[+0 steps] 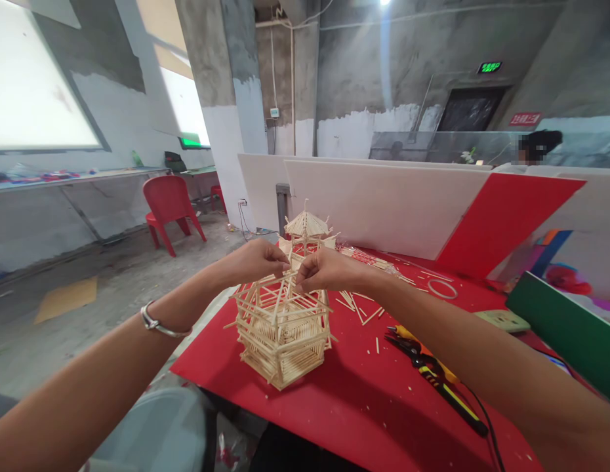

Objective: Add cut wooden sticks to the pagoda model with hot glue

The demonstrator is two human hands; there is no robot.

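A hexagonal tower model (280, 347) built of thin wooden sticks stands on the red tabletop (364, 406). Behind its open lower frame rises a smaller part with a pointed roof (306, 224). My left hand (265, 258) is over the frame's upper rim, its thumb and fingers pinched together. Close by on the right, my right hand (317, 269) has its fingertips pressed together above the frame. Whatever lies between the fingertips of either hand is too small to make out. A silver bangle (160, 324) circles my left wrist.
Pliers (443, 387) and a yellow-handled tool with a cable lie beneath my right forearm. Loose sticks (361, 308), a clear ring (443, 289) and a power strip (502, 320) are farther back. A person's head (538, 145) shows behind the white panels (374, 203).
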